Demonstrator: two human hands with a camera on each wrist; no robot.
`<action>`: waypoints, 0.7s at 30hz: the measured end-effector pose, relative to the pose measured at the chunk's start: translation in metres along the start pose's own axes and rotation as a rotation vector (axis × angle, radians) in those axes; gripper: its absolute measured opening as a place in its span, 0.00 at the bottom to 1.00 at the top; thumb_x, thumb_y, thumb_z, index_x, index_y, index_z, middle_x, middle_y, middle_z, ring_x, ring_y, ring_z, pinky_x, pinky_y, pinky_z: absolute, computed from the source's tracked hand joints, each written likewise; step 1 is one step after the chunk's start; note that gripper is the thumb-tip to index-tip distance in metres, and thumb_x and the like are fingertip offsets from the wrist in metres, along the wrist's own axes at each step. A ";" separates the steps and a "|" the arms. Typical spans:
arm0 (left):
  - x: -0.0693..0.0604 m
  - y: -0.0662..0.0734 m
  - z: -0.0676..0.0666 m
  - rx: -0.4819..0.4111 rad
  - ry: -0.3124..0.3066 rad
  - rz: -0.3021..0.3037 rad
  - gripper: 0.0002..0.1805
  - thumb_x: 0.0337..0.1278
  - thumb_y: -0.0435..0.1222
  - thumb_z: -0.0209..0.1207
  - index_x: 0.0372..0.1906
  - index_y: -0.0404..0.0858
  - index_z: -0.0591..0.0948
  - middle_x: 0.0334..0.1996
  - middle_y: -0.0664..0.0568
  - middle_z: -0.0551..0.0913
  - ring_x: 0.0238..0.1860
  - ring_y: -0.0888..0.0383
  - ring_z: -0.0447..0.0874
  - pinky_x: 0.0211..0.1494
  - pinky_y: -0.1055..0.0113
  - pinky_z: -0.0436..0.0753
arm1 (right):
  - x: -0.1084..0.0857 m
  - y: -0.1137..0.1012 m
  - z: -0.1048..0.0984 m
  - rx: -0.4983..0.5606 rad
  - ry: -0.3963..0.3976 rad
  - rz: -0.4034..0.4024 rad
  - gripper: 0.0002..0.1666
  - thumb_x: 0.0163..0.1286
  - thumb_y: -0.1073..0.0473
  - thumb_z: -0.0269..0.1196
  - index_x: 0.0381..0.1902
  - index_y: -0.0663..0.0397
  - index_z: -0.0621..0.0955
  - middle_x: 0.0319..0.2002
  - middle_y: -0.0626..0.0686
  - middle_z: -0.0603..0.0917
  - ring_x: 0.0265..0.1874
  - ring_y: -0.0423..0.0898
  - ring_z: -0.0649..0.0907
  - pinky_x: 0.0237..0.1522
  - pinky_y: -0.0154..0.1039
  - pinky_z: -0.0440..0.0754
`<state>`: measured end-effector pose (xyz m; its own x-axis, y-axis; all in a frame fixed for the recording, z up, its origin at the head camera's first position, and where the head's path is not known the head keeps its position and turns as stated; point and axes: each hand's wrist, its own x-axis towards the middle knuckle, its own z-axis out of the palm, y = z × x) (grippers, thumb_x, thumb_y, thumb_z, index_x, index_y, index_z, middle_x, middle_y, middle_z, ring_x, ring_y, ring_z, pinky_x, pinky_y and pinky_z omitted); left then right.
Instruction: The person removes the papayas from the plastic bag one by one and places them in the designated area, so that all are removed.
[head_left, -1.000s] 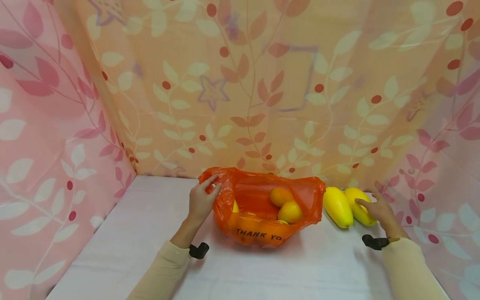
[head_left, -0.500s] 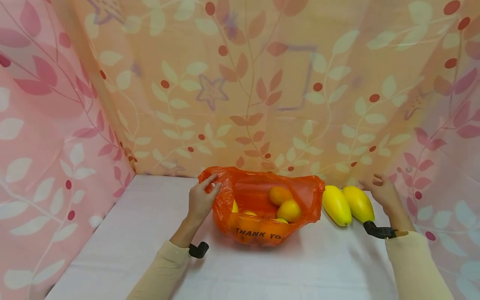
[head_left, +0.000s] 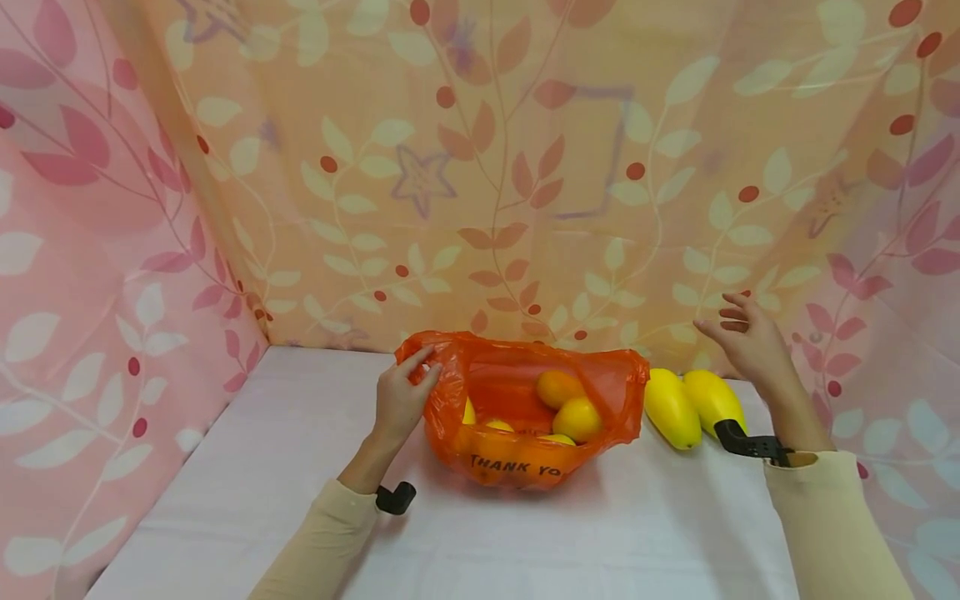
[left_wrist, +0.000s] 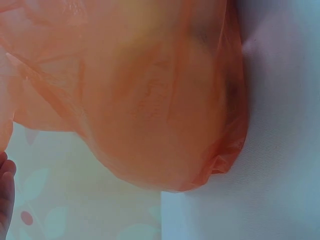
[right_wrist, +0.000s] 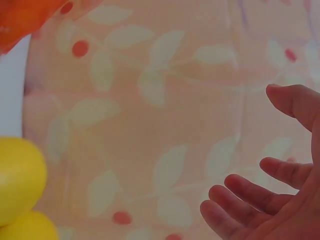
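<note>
An orange-red plastic bag (head_left: 517,468) with THANK YO on its front lies with its mouth spread wide; an orange fruit (head_left: 558,389), a yellow-orange fruit (head_left: 577,420) and other yellow fruits show inside. My left hand (head_left: 399,404) grips the bag's left rim between thumb and fingers. In the left wrist view the bag (left_wrist: 150,100) fills most of the picture, with fingers of that hand (left_wrist: 6,197) at the left edge. Raised above two long yellow fruits (head_left: 672,408), my right hand (head_left: 757,354) is empty; the right wrist view shows its fingers (right_wrist: 247,195) spread.
The two yellow fruits lie side by side, right of the bag, on a white table (head_left: 315,433). A leaf-patterned curtain (head_left: 525,275) stands behind the table, with pink patterned cloth (head_left: 97,333) on both sides.
My right hand has come off the right-hand yellow fruit and risen, its fingers spreading. My left hand and the bag look nearly unmoved.
</note>
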<state>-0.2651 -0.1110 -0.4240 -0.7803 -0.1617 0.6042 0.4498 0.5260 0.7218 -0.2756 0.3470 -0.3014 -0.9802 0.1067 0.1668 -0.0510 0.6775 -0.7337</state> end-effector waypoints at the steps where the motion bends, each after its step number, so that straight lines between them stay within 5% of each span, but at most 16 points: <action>1: 0.000 0.000 0.000 0.001 -0.002 0.001 0.18 0.57 0.36 0.66 0.53 0.35 0.84 0.46 0.36 0.86 0.44 0.43 0.85 0.47 0.53 0.85 | -0.002 -0.007 0.001 -0.004 0.000 -0.018 0.52 0.69 0.36 0.56 0.78 0.54 0.47 0.72 0.72 0.57 0.67 0.72 0.61 0.61 0.72 0.66; 9: 0.000 0.003 -0.002 -0.003 -0.009 -0.016 0.18 0.58 0.37 0.66 0.53 0.35 0.84 0.45 0.36 0.86 0.41 0.43 0.85 0.45 0.54 0.86 | -0.019 -0.053 0.012 -0.049 -0.048 -0.211 0.45 0.71 0.44 0.58 0.77 0.54 0.53 0.68 0.72 0.64 0.62 0.71 0.67 0.59 0.70 0.69; 21: 0.000 0.002 0.001 0.008 -0.004 -0.018 0.18 0.57 0.37 0.66 0.53 0.36 0.84 0.46 0.36 0.86 0.43 0.43 0.85 0.46 0.53 0.86 | -0.035 -0.090 0.053 -0.044 -0.130 -0.442 0.37 0.68 0.53 0.63 0.70 0.61 0.65 0.62 0.66 0.72 0.59 0.63 0.72 0.59 0.63 0.72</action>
<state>-0.2644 -0.1093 -0.4233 -0.7899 -0.1677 0.5898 0.4324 0.5296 0.7298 -0.2469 0.2435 -0.2761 -0.8822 -0.2898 0.3711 -0.4641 0.6679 -0.5819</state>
